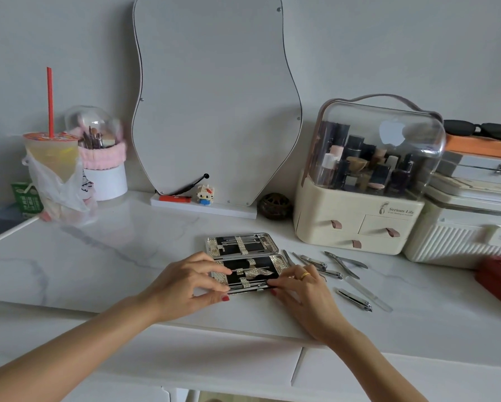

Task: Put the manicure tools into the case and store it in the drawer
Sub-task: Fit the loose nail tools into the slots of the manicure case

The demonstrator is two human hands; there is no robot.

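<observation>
I take the open silver metal manicure case with black lining (243,264) as my landmark; it lies flat on the white marble-patterned tabletop (98,256), hinged in the middle, both halves facing up. Several thin tools already sit under the woven silver straps in both halves.

My left hand (185,285) rests at the case's near-left corner, fingers spread and lightly curled, the thumb against the near edge and the fingertips on the near half, steadying it rather than clamping anything. My right hand (304,294), wearing a gold ring, is at the near-right edge; its fingers are bent down over the lining, seemingly pressing a slim tool under a strap, though I cannot tell whether it actually pinches one.

Just to the right of the case lies a scatter of loose steel manicure tools (333,271): clippers, nippers, tweezers and a long flat file, some touching or crossing each other. Farther right and behind stands a cream plastic cosmetics organiser with a clear domed lid and small drawers with brown tabs (359,227).

I judge these tools light, stiff and slick, with sharp tips, so I would pick each up at mid-shaft and slide it endwise beneath its strap. The case looks rigid but thin; once shut I would hold it by its long edges.
</observation>
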